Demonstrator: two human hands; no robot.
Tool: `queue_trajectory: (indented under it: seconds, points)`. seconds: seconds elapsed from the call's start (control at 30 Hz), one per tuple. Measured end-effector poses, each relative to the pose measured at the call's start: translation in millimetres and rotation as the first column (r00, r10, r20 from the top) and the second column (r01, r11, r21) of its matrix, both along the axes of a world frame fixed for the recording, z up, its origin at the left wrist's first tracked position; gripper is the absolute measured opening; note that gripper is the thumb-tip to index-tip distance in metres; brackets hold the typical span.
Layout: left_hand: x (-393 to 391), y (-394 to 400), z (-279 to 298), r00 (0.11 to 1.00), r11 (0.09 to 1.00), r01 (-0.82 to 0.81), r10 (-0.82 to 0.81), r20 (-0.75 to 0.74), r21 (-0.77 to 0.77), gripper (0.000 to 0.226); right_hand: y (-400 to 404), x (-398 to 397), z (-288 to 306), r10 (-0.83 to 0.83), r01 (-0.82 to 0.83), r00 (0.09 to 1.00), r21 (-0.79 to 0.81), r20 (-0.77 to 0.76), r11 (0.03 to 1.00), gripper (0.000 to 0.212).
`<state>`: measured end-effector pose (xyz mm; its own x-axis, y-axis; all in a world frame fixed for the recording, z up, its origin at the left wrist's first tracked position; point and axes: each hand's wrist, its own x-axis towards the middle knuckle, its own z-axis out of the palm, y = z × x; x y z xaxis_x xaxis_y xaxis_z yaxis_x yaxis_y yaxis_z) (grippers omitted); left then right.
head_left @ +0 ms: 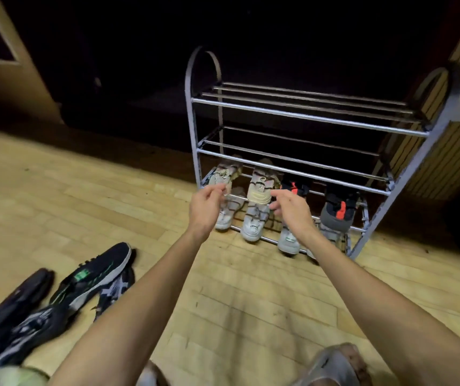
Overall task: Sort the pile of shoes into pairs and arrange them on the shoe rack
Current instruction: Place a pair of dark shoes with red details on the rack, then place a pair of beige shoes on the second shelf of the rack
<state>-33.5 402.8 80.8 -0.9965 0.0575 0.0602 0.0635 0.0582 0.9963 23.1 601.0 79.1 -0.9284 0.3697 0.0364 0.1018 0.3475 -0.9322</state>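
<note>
A grey metal shoe rack [301,115] with three tiers stands on the wooden floor. Its bottom tier holds a pair of white-beige sneakers, the left one [227,215] and the right one [256,215], toes toward me. Beside them sits a grey-black pair with red tabs, one shoe [290,238] partly behind my right wrist, the other [334,215] at the right end. My left hand [206,208] hovers in front of the left white sneaker and my right hand [291,208] beside the other. The fingers of both are loosely curled and hold nothing.
A pile of dark shoes lies on the floor at lower left: a black sneaker with a green mark [95,277], a black shoe [14,302] and grey-black sneakers [113,291]. My sandalled foot [331,366] shows at the bottom. The rack's upper two tiers hold nothing.
</note>
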Motion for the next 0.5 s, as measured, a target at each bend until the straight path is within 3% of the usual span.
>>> queue_trajectory:
  seconds: [0.13, 0.33, 0.5]
  points:
    - [32.7, -67.0, 24.7, 0.993, 0.992, -0.114, 0.115, -0.019, 0.063, 0.022, -46.3, 9.4, 29.6, 0.084, -0.086, 0.996, -0.089, -0.022, 0.992, 0.030]
    - [78.1, -171.7, 49.2, 0.958, 0.953, -0.272, 0.281, -0.054, 0.135, 0.029, -128.8, 19.7, 58.4, 0.236, -0.243, 0.968, -0.090, -0.082, 0.966, 0.051]
    - [99.6, -246.9, 48.4, 0.936, 0.937, -0.346, 0.349, -0.056, 0.055, 0.031, -206.8, 26.2, 54.7, 0.374, -0.376, 0.926, -0.039, -0.058, 0.926, 0.054]
